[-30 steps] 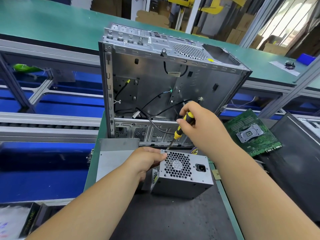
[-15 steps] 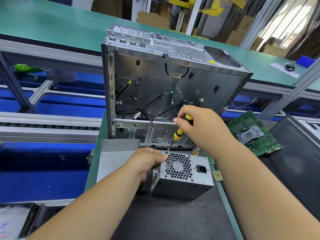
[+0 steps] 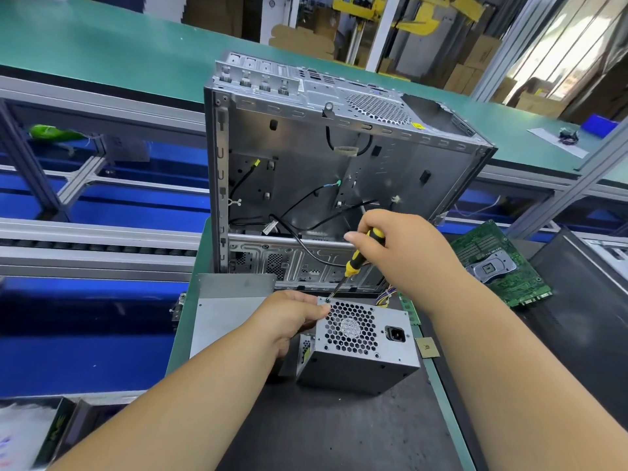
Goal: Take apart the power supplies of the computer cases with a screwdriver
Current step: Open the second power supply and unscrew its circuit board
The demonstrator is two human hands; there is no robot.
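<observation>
- Because the left hand (image 3: 289, 317) only pinches the top left corner of the power supply (image 3: 360, 348) with thumb and curled fingers, the unit, which stands on the dark mat of the table (image 3: 339, 430) in front of the open computer case (image 3: 339, 171), may twist or tip if the push grows.
- Since the screwdriver (image 3: 353, 263) tip sits tilted on the corner screw (image 3: 328, 300) just beside that thumb, a slip would likely jab the thumb or strip the screw head.
- While the right hand (image 3: 401, 253) wraps the yellow-and-black handle, its wrist hangs near the loose black cable (image 3: 306, 244) and could snag it.
- Once freed, the screw may roll off towards the motherboard (image 3: 499, 263).
</observation>
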